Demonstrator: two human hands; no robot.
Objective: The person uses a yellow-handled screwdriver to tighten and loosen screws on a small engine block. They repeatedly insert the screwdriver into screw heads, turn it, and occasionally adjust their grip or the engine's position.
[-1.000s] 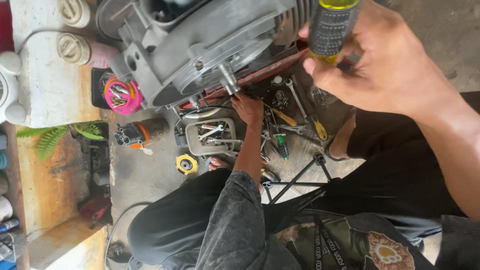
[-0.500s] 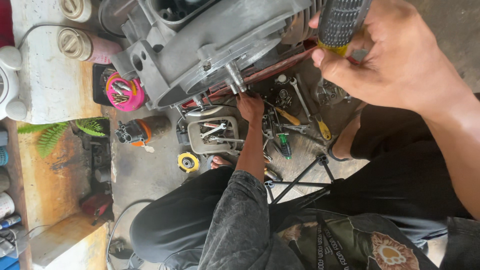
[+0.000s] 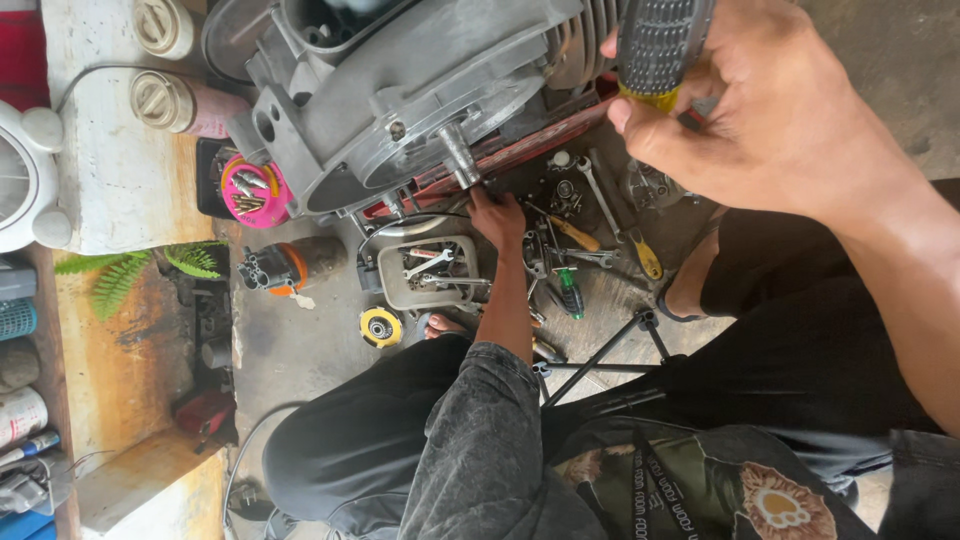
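Note:
My right hand [image 3: 790, 120] is closed around a screwdriver handle [image 3: 660, 45], black and ribbed with a yellow band, held against the finned side of a grey engine case [image 3: 400, 90]. The engine rests on a red stand [image 3: 520, 150]; a short shaft [image 3: 458, 155] sticks out of its round cover. My left hand [image 3: 497, 215], at the end of a grey-sleeved arm, reaches down to the floor just below the stand, fingers among loose tools. What it touches is hidden under the fingers.
A metal tray [image 3: 392, 275] holds wrenches beside the left hand. Screwdrivers and spanners [image 3: 600, 235] lie scattered on the concrete. A pink bowl of screws [image 3: 250, 190], an orange-and-black part [image 3: 285, 265] and a yellow round piece [image 3: 380, 327] sit nearby. A white fan [image 3: 25, 180] and bottles stand at left.
My right hand with the screwdriver has risen toward the top edge of the view. The engine appears larger and closer. My left hand stays at the same spot on the floor.

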